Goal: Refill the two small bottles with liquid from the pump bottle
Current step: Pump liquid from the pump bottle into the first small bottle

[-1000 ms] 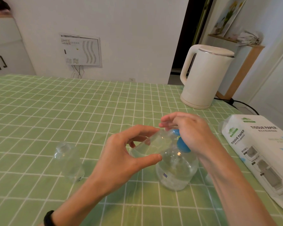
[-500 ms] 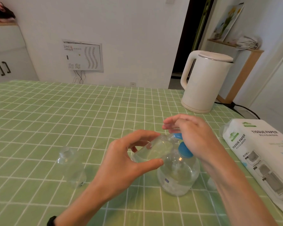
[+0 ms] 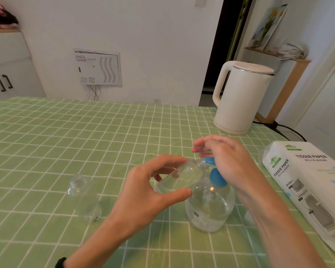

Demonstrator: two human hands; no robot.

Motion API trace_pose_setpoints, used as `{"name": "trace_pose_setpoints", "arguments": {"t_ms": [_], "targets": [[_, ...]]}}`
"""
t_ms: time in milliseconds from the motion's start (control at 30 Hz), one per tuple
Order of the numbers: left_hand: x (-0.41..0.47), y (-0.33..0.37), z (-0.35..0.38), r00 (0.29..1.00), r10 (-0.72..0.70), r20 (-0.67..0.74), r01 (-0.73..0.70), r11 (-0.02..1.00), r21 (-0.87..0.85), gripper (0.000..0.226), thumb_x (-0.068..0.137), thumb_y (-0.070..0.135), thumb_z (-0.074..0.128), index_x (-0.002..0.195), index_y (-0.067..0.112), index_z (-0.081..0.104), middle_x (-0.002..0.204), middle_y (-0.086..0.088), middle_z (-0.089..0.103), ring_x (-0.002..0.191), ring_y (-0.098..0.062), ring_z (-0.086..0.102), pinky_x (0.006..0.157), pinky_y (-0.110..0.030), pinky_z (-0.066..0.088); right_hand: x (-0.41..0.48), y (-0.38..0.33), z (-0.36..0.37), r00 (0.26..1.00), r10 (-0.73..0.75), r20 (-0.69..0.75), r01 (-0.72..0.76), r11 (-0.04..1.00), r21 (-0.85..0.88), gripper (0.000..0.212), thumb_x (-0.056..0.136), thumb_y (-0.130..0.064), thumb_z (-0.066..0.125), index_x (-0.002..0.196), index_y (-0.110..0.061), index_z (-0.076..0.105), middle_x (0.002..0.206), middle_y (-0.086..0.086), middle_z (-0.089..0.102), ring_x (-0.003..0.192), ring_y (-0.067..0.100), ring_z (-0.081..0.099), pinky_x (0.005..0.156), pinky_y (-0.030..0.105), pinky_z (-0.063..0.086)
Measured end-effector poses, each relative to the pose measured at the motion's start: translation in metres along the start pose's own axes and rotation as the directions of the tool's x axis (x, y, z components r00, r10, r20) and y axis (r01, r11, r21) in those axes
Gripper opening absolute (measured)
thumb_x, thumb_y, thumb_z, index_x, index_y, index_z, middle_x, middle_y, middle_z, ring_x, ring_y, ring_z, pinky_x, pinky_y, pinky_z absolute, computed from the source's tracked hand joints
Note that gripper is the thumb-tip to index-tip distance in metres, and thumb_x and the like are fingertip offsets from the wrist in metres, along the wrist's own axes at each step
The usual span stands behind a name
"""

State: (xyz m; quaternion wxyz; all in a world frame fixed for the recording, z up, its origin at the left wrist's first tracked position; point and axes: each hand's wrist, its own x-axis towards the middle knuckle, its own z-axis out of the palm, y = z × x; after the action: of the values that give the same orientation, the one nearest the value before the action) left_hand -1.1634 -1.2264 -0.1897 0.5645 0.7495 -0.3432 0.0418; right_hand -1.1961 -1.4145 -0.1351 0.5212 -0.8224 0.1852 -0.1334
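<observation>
We find the left hand [image 3: 143, 192] closed around a small bottle [image 3: 179, 177], tilted, its long axis running from 7 o'clock up to 1 o'clock, neck at the blue pump head [image 3: 211, 161]; it shows liquid, so we judge this fill under way. The right hand [image 3: 226, 161] rests over the pump bottle [image 3: 209, 206], grip narrow, fingers curled, pressing rather than clasping. A second small bottle [image 3: 84, 198] stands upright on the tabletop [image 3: 66, 142] at 9 o'clock, well apart; we cannot tell its level.
</observation>
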Motion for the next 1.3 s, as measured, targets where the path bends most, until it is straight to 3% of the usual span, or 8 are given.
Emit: {"name": "trace_pose_setpoints", "arguments": {"t_ms": [200, 433, 800, 1067, 1200, 1300], "targets": [[0.002, -0.003, 0.0, 1.0, 0.001, 0.003, -0.001, 1.0, 0.012, 0.052, 0.069, 0.032, 0.088, 0.117, 0.043, 0.071, 0.105, 0.025, 0.076, 0.098, -0.006, 0.072, 0.081, -0.022, 0.053, 0.001, 0.001, 0.004, 1.0, 0.025, -0.001, -0.025, 1.0, 0.004, 0.04, 0.099, -0.007, 0.043, 0.091, -0.026, 0.078, 0.092, -0.01, 0.081, 0.101, 0.008, 0.072, 0.077, 0.02, 0.047], [0.0, -0.003, 0.001, 1.0, -0.015, 0.008, 0.015, 1.0, 0.011, 0.054, 0.071, 0.024, 0.093, 0.119, 0.038, 0.072, 0.108, 0.023, 0.076, 0.101, -0.008, 0.072, 0.082, -0.023, 0.053, 0.0, 0.0, 0.001, 1.0, 0.021, -0.017, -0.02, 0.999, 0.047, 0.035, 0.101, -0.013, 0.048, 0.091, -0.027, 0.078, 0.095, -0.013, 0.081, 0.103, 0.007, 0.072, 0.074, 0.018, 0.044], [0.001, -0.015, 0.008, 0.998, -0.049, 0.029, 0.051, 0.995, -0.089, 0.049, 0.079, 0.022, 0.089, 0.123, 0.034, 0.07, 0.114, 0.019, 0.077, 0.107, -0.009, 0.073, 0.091, -0.02, 0.052, 0.004, 0.001, 0.001, 0.999, -0.01, -0.037, 0.012, 0.999, 0.038, 0.034, 0.099, -0.017, 0.052, 0.084, -0.029, 0.08, 0.095, -0.018, 0.08, 0.101, 0.009, 0.073, 0.079, 0.026, 0.05], [0.006, -0.037, 0.0, 0.97, -0.209, -0.121, 0.168, 0.943, -0.286, 0.043, 0.088, 0.02, 0.076, 0.128, 0.026, 0.065, 0.123, 0.009, 0.076, 0.118, -0.014, 0.07, 0.109, -0.046, 0.05, 0.004, 0.003, -0.002, 1.0, 0.0, -0.015, 0.001, 0.998, 0.07, 0.035, 0.102, -0.016, 0.052, 0.09, -0.029, 0.082, 0.094, -0.021, 0.08, 0.1, 0.0, 0.073, 0.075, 0.018, 0.047], [0.006, -0.05, -0.009, 0.928, -0.293, -0.231, 0.216, 0.927, -0.308, 0.039, 0.097, 0.009, 0.069, 0.13, 0.029, 0.062, 0.124, 0.009, 0.074, 0.116, -0.008, 0.07, 0.106, -0.035, 0.053, 0.003, 0.003, -0.003, 1.0, 0.006, -0.001, -0.006, 0.996, 0.085, 0.034, 0.102, -0.014, 0.053, 0.091, -0.025, 0.083, 0.093, -0.021, 0.08, 0.096, -0.003, 0.073, 0.057, 0.004, 0.049], [0.005, -0.057, -0.014, 0.908, -0.327, -0.262, 0.248, 0.924, -0.292, 0.039, 0.101, 0.007, 0.063, 0.134, 0.026, 0.058, 0.127, 0.007, 0.071, 0.115, -0.007, 0.07, 0.1, -0.027, 0.056, 0.004, 0.003, -0.003, 1.0, 0.011, 0.007, -0.012, 0.997, 0.08, 0.034, 0.102, -0.014, 0.053, 0.092, -0.025, 0.083, 0.095, -0.019, 0.081, 0.1, 0.0, 0.073, 0.066, 0.011, 0.048]]}}
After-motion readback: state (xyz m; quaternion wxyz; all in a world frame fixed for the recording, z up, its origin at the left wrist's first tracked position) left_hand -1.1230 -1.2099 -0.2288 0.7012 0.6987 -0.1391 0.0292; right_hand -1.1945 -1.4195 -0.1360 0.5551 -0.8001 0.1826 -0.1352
